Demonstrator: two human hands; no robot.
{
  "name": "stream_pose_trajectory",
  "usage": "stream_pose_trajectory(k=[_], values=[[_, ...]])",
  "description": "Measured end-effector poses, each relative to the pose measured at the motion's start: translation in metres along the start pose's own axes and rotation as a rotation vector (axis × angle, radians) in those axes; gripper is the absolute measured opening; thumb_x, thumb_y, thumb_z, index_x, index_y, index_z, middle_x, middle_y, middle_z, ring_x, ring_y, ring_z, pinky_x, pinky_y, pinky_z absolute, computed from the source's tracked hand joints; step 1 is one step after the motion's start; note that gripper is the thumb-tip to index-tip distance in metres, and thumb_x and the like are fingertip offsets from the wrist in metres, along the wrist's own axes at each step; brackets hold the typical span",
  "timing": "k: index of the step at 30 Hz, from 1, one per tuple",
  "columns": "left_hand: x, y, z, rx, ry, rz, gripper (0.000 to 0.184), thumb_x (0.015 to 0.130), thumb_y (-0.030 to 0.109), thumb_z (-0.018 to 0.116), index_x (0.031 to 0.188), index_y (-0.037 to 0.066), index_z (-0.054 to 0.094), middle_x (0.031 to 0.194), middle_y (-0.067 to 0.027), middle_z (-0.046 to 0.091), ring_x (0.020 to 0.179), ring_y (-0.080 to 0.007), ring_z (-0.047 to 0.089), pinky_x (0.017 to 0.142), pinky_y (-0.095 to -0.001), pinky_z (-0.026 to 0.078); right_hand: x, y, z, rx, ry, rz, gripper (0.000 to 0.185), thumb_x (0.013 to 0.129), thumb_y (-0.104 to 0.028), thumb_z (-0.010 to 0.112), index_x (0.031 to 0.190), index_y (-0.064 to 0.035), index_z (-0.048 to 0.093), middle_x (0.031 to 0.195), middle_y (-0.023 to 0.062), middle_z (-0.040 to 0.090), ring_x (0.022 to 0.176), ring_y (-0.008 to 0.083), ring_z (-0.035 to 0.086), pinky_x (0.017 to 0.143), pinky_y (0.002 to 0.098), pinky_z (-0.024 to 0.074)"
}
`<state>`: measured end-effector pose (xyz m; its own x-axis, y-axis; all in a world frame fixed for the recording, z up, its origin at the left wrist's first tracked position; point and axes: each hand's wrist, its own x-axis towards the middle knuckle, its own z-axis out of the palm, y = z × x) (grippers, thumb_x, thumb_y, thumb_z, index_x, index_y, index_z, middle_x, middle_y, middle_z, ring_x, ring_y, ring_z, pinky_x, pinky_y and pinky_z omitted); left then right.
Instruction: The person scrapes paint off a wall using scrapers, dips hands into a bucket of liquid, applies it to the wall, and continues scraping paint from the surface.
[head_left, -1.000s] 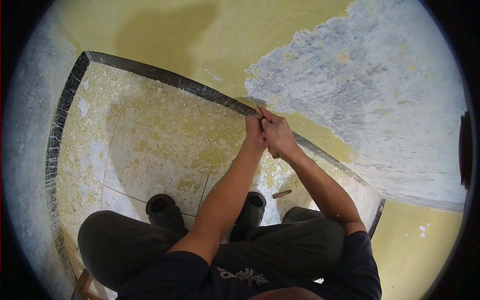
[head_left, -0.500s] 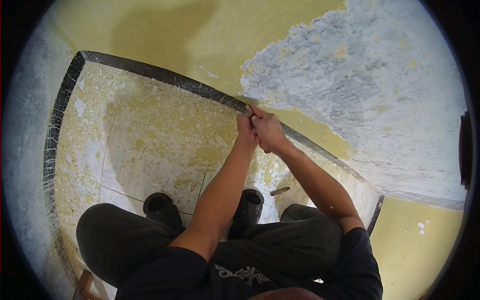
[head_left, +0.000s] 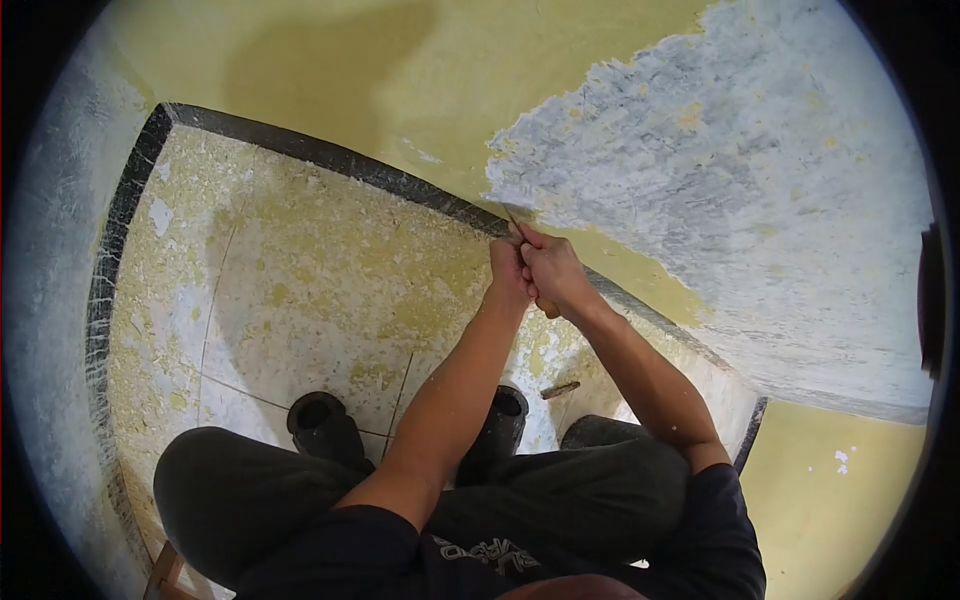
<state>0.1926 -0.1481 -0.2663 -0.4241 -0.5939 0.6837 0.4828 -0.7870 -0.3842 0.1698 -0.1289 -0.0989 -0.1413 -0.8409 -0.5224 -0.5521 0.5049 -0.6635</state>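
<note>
Both my hands are closed together around a scraper (head_left: 514, 217), whose thin blade points up to the wall just above the dark baseboard. My left hand (head_left: 508, 264) wraps it from the left side. Against it on the right, my right hand (head_left: 556, 270) grips the same tool. The fingers hide most of the handle. The blade tip meets the lower left edge of the grey-white bare patch (head_left: 650, 150), where yellow paint (head_left: 330, 60) borders it.
Paint flakes (head_left: 330, 260) litter the tiled floor below the wall. A small, narrow brown piece (head_left: 560, 389) lies near my shoe (head_left: 505, 415). Dark baseboard (head_left: 320, 152) runs along the wall and turns at the left corner. A wooden piece (head_left: 165, 575) shows at lower left.
Both hands and the scraper have shifted a little right and down along the wall's lower edge. The grip looks the same.
</note>
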Motion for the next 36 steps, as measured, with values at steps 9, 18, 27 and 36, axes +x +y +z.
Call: stream_pose_trajectory(k=[9, 18, 27, 36], values=[[0.035, -0.019, 0.069, 0.401, 1.287, 0.339, 0.048, 0.094, 0.046, 0.035, 0.061, 0.012, 0.048, 0.040, -0.0031, 0.037, 0.026, -0.0169, 0.031, 0.022, -0.0318, 0.024, -0.015, -0.006, -0.009, 0.076, 0.010, -0.024, 0.042, 0.090, -0.015, 0.044, 0.130, -0.0032, 0.049, 0.057, 0.0054, 0.054, 0.043, 0.0129, 0.050, 0.043, 0.0286, 0.0427], [0.036, -0.017, 0.084, 0.522, 1.087, 0.343, 0.036, 0.094, 0.038, 0.045, 0.077, 0.008, 0.057, 0.056, -0.0036, 0.050, 0.041, -0.0155, 0.045, 0.036, -0.0308, 0.040, -0.017, -0.014, -0.006, 0.191, 0.007, -0.048, 0.042, 0.090, -0.017, 0.044, 0.130, -0.0042, 0.050, 0.056, 0.0041, 0.052, 0.039, 0.0138, 0.047, 0.042, 0.0298, 0.0421], [0.052, -0.020, 0.097, 0.427, 1.222, 0.342, 0.047, 0.093, 0.046, 0.039, 0.065, 0.011, 0.050, 0.042, -0.0025, 0.039, 0.027, -0.0143, 0.032, 0.023, -0.0301, 0.025, -0.015, -0.028, -0.010, 0.140, -0.030, -0.048, 0.042, 0.089, -0.014, 0.044, 0.129, -0.0012, 0.049, 0.054, 0.0079, 0.054, 0.041, 0.0142, 0.051, 0.043, 0.0276, 0.0431], [0.035, 0.001, 0.082, 0.430, 1.191, 0.398, 0.035, 0.089, 0.032, 0.039, 0.065, 0.010, 0.049, 0.044, -0.0009, 0.041, 0.027, -0.0121, 0.032, 0.022, -0.0284, 0.026, 0.003, -0.017, 0.009, 0.064, -0.043, -0.149, 0.041, 0.089, -0.014, 0.044, 0.127, -0.0021, 0.052, 0.056, 0.0089, 0.055, 0.042, 0.0145, 0.051, 0.043, 0.0289, 0.0432]])
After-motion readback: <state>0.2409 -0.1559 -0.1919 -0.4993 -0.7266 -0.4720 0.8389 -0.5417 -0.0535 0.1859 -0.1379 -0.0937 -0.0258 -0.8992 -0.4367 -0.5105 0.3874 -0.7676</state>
